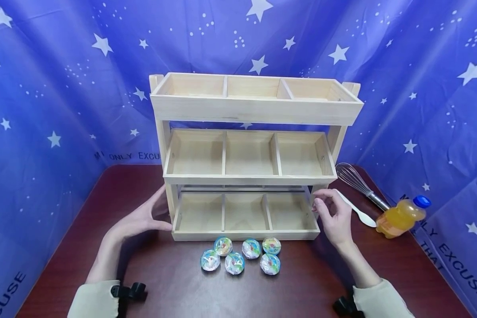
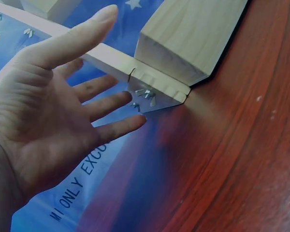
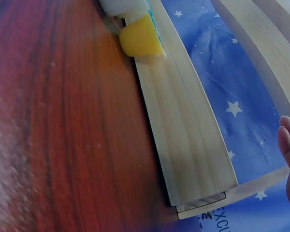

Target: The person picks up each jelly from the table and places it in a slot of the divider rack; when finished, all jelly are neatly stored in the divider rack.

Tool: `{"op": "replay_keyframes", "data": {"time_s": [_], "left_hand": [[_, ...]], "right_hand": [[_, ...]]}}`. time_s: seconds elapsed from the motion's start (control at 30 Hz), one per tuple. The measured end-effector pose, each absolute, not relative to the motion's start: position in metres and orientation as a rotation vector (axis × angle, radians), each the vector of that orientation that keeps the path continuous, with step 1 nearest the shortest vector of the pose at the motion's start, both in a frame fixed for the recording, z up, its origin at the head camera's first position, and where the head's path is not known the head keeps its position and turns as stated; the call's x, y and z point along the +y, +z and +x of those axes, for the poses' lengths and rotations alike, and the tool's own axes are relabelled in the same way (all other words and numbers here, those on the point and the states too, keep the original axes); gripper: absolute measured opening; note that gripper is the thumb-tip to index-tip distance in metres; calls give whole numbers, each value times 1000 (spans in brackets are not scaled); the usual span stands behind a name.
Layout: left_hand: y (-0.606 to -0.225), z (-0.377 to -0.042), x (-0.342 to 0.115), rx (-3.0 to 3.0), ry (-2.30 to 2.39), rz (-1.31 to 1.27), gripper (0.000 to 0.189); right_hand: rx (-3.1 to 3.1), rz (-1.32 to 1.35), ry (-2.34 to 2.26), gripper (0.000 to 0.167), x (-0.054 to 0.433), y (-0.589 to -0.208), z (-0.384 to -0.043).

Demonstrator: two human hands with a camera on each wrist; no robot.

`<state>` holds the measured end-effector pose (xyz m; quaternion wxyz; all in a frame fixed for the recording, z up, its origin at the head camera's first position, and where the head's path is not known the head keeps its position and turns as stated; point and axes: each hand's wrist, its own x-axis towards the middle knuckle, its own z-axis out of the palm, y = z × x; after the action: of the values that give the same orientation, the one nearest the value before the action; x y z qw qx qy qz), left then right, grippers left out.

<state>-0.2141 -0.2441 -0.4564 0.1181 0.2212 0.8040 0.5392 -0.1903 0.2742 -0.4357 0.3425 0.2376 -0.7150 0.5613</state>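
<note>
A pale wooden three-tier shelf stands in the middle of the table, each tier split into three bare compartments. My left hand is at the lower left of the shelf, its thumb and fingers extended around the bottom tier's side. In the left wrist view that palm faces the wood and holds nothing. Beside the bottom tier's right end is my right hand, fingers loosely bent, with nothing visible in them. Several small round cups with colourful foil lids sit just in front of the bottom tier.
To the right of the shelf lie a metal whisk and a white plastic spoon. An orange drink bottle with a blue cap is beside them. A blue star-printed curtain surrounds the dark red table.
</note>
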Motion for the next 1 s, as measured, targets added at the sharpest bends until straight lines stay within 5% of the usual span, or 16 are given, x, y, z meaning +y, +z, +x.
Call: {"op": "replay_keyframes", "data": {"time_s": [0.37,0.73,1.0], "left_hand": [[-462,-214,-241,2351,1495,670,130],[-462,-213,-240,2377,1452,639,134],[-460,-214,-241,2426,1426,631,134]], "right_hand": [[-2081,666,1402,24,265,-436,-181],[-2331,1079,1283,42,244,-435,-171],[-2458,1297,1309,37,232,-438,-162]]}}
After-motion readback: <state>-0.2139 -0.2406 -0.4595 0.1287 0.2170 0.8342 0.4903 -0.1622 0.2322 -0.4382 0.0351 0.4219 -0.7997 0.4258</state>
